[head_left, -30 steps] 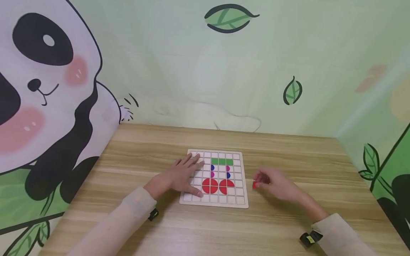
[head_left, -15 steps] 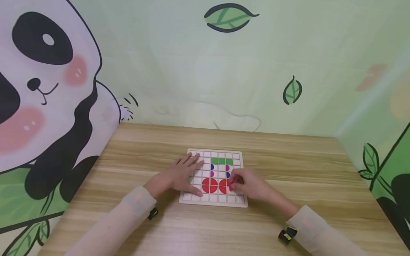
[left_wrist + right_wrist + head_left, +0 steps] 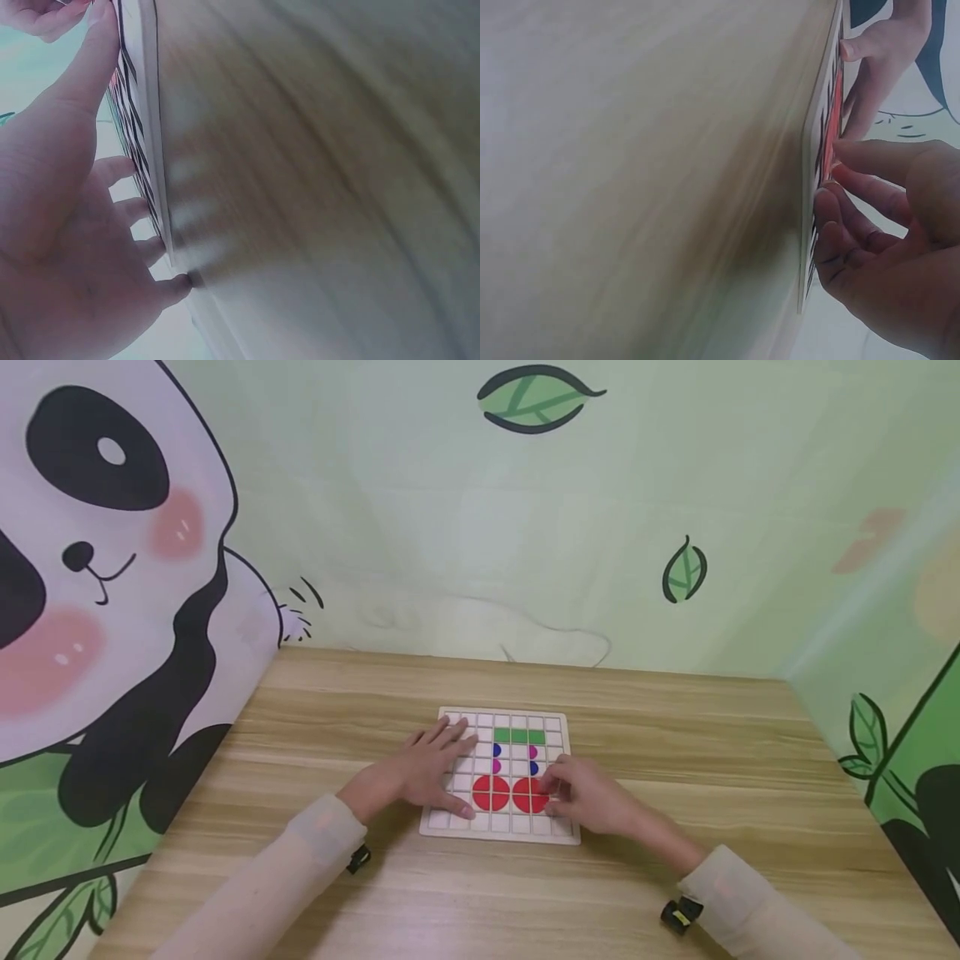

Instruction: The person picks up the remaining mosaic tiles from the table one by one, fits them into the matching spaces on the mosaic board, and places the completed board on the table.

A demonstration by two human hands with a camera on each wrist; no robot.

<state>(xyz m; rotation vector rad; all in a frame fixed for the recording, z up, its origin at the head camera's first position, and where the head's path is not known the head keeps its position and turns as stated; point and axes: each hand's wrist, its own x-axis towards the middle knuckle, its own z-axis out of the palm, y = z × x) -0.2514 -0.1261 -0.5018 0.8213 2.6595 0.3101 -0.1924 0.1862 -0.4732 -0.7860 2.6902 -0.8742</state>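
Observation:
A white gridded board (image 3: 501, 837) lies on the table, bearing colored tiles. Two red circles made of quarter-circle tiles sit in its lower rows, the left circle (image 3: 491, 793) and the right circle (image 3: 525, 795). My left hand (image 3: 420, 775) rests on the board's left side, fingers spread. At the right circle's lower right, my right hand (image 3: 588, 793) has thumb and curled fingers at the red quarter-circle tile (image 3: 538, 803), which lies in its cell. The right wrist view shows the right fingertips (image 3: 840, 169) at the red tiles, partly hiding them.
Above the circles lie green square tiles (image 3: 519, 737) in a row, with small blue and magenta half-circle tiles (image 3: 497, 766) below. The wooden table (image 3: 675, 727) meets a wall (image 3: 420, 527) printed with a panda and leaves.
My right hand has come left from the table onto the board, carrying the red quarter-circle tile, which now fills the right circle's lower-right cell. The left hand has stayed put.

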